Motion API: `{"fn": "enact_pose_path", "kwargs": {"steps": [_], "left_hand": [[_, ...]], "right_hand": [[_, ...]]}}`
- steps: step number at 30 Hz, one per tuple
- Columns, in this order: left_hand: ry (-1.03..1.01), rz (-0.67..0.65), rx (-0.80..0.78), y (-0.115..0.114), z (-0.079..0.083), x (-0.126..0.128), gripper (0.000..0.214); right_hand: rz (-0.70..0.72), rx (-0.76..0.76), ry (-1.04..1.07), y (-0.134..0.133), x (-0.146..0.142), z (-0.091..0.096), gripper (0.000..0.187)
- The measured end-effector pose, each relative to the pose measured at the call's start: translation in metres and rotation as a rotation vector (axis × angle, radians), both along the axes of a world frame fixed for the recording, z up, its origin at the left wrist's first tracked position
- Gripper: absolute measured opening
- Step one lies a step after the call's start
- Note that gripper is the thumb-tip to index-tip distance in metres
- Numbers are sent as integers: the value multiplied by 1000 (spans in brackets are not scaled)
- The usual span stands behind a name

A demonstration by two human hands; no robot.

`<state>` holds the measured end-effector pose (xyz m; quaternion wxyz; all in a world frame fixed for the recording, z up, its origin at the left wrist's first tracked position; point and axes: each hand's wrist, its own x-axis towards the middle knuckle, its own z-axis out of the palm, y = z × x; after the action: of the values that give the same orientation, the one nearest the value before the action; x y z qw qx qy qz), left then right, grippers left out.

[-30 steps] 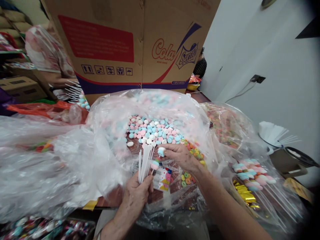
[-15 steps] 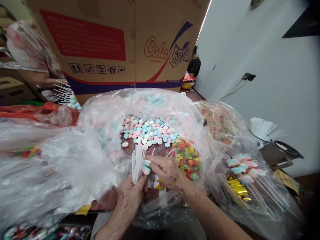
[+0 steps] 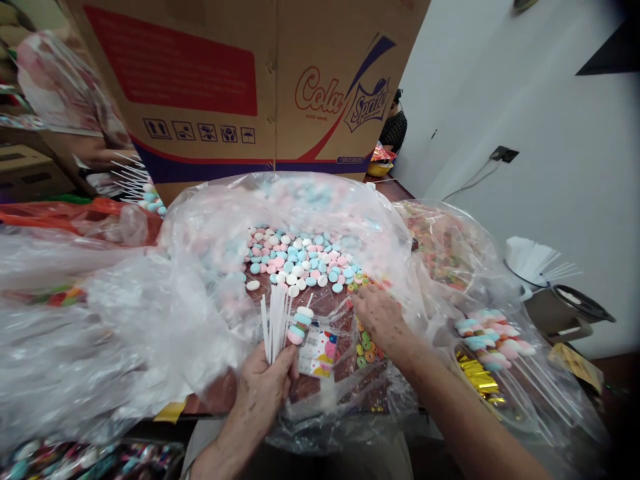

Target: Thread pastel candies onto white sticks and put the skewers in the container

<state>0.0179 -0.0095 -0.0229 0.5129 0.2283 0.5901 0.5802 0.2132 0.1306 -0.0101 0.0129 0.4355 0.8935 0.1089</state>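
My left hand (image 3: 264, 387) is closed round a bundle of thin white sticks (image 3: 275, 319); one stick carries stacked pink, blue and white candies (image 3: 299, 324). My right hand (image 3: 379, 313) reaches palm down onto the pile of colourful ring candies (image 3: 367, 348), its fingertips at the edge of the pastel round candies (image 3: 299, 259). Whether those fingers pinch anything I cannot make out. Both candy piles lie in an open clear plastic bag (image 3: 210, 227).
A big cardboard box (image 3: 240, 80) stands right behind the bag. At the right lie finished candy skewers (image 3: 493, 333) in plastic, gold foil (image 3: 477, 379), and white sticks in a container (image 3: 535, 263). Crumpled plastic (image 3: 90, 320) fills the left. Another person (image 3: 65, 93) sits far left.
My right hand has left the stick held by my left hand and moved right and forward to the ring candies. The stick now carries a taller stack of candies.
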Motion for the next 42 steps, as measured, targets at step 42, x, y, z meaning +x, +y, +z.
{"fn": "enact_pose_path", "kwargs": {"steps": [42], "left_hand": [[14, -103, 8, -1, 5, -1, 29]], "right_hand": [[-44, -837, 1319, 8, -32, 8, 14]]}}
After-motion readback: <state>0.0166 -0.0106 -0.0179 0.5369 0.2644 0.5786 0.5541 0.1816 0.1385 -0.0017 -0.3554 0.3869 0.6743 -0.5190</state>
